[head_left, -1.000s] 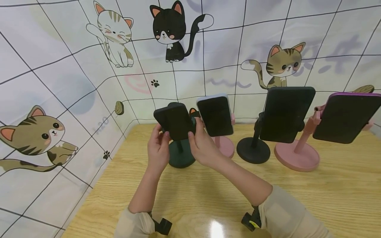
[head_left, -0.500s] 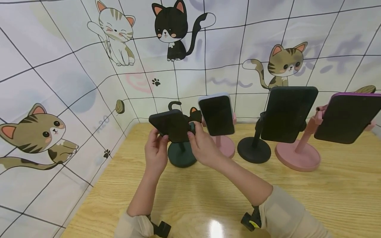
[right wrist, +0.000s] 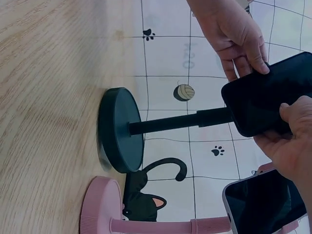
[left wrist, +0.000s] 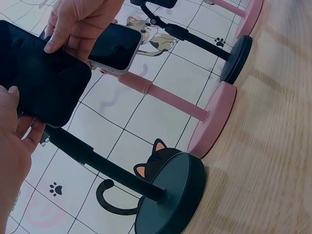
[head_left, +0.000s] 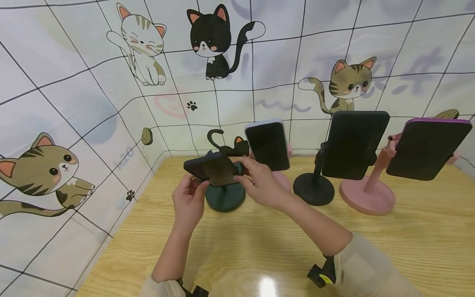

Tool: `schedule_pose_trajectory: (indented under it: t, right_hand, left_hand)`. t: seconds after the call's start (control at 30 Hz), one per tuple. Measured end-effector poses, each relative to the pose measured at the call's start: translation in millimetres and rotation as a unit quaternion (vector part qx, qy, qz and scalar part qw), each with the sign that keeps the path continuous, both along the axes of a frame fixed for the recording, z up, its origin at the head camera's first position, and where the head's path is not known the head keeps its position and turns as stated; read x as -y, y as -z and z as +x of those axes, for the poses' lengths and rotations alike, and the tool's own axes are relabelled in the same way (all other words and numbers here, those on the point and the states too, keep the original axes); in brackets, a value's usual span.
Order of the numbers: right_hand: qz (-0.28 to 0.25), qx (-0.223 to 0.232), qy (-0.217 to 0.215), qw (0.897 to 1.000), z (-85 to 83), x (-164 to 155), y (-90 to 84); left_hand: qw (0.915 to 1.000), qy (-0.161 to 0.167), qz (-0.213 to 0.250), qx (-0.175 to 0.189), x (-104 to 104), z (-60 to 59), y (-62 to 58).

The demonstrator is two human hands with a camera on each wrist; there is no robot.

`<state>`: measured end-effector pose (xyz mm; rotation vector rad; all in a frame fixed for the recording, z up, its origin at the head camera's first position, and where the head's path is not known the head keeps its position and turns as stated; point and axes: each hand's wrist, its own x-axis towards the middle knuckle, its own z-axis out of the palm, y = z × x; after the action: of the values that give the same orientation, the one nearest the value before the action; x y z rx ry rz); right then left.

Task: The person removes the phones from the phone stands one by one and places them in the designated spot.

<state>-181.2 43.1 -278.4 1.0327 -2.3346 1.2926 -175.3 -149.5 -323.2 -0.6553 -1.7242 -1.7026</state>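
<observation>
Head view shows both hands on a black phone [head_left: 213,169] that sits on the dark green stand [head_left: 224,197], the leftmost of four stands along the back of the bench [head_left: 259,247]. The left hand [head_left: 189,202] grips the phone's left end, thumb on top and fingers [right wrist: 246,61] curled under; the right hand [head_left: 261,185] pinches the right end between thumb and fingers [left wrist: 63,36]. The phone is tilted almost flat, its dark screen facing up, above the green stand's round base and just left of the light-cased phone [head_left: 268,145] on the nearest pink stand [left wrist: 214,119].

Risk, as I judge it: the phone lies nearly level and is held only at its ends, so a slack grip on either side could let it slide off the holder and drop onto the bench. The green stand has a thin stem [right wrist: 165,123] over a small base — a sideways pull on the phone could tip it into the pink stand, which stands just beside it. The right hand is also near the light-cased phone and could knock it.

The phone itself is a plain black slab with rounded corners, glossy and unlit, with no marks that can be made out. Right of the pink stand are a black stand [head_left: 313,189] and a second pink stand [head_left: 367,200], each carrying a dark phone.
</observation>
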Motion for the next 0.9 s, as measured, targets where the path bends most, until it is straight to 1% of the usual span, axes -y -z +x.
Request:
schedule_pose_trajectory:
  t: [0.07, 0.2, 0.3, 0.4, 0.57, 0.67, 0.77, 0.9]
  right_hand:
    - [-0.005, -0.003, -0.008, 1.0, 0.4, -2, -0.2]
    - [-0.01, -0.009, -0.019, 1.0, 2.1, -6, -1.2]
    - [-0.006, -0.007, -0.015, 1.0, 3.4, -10, -0.8]
    - [-0.003, -0.002, -0.007, 1.0, 4.0, -14, 0.2]
    - [-0.008, -0.013, -0.014, 1.0, 4.6, -20, 1.5]
    - [-0.012, -0.007, -0.017, 1.0, 6.7, -23, 0.2]
    - [-0.012, 0.006, -0.016, 1.0, 9.4, -28, -1.0]
    - [-0.006, 0.01, -0.011, 1.0, 14.0, -36, -2.2]
  left_hand:
    - [0.9998, -0.002, -0.012, -0.013, -1, 1.0, -0.1]
    - [0.999, 0.005, -0.019, -0.04, -2, 2.7, -1.1]
    - [0.998, 0.017, -0.023, -0.057, -4, 3.9, -2.1]
    - [0.9972, 0.031, -0.025, -0.064, -6, 5.1, -3.4]
    - [0.9963, 0.033, -0.032, -0.073, -10, 7.4, -6.0]
    - [0.9954, 0.037, -0.035, -0.08, -12, 8.7, -7.7]
    - [0.9948, 0.055, -0.033, -0.079, -15, 10.1, -9.1]
    - [0.994, 0.06, -0.039, -0.083, -19, 13.9, -11.3]
